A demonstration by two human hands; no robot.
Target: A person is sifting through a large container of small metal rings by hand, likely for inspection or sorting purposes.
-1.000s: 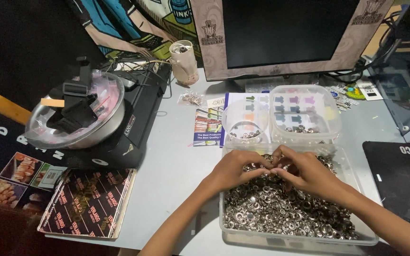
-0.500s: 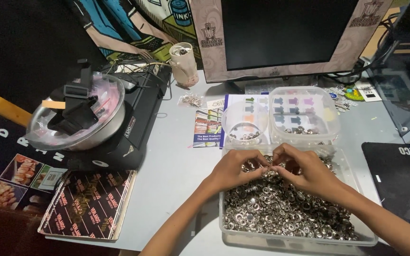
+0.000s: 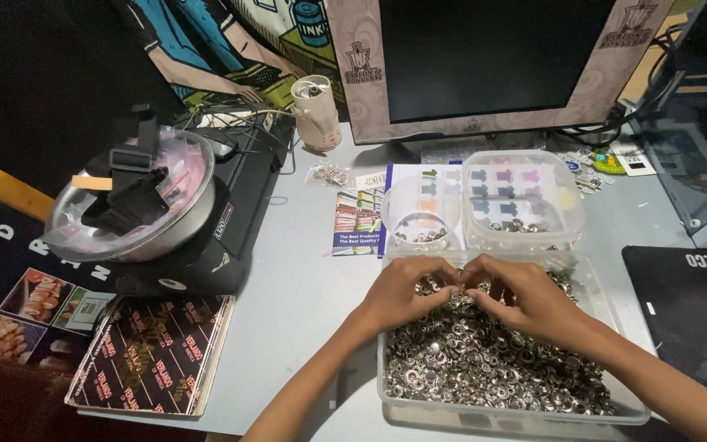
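A clear plastic tub (image 3: 386,391) sits at the near edge of the grey desk, full of small silver metal rings (image 3: 484,368). My left hand (image 3: 407,293) and my right hand (image 3: 525,299) hover over the far end of the tub, fingertips meeting in the middle. Both pinch small metal rings between thumb and fingers; the exact pieces are too small to make out. Just behind the tub stand a small round clear cup (image 3: 421,214) with a few rings and a clear box (image 3: 524,200) with several rings.
A black machine (image 3: 231,221) carrying a steel bowl (image 3: 137,205) stands to the left. A monitor (image 3: 493,61) rises at the back, with a white cup (image 3: 317,110) beside it. Brochures (image 3: 149,352) lie at front left, a black mat (image 3: 693,303) at right.
Both hands stay over the tub's far end with only slight finger movement. Nothing else has moved.
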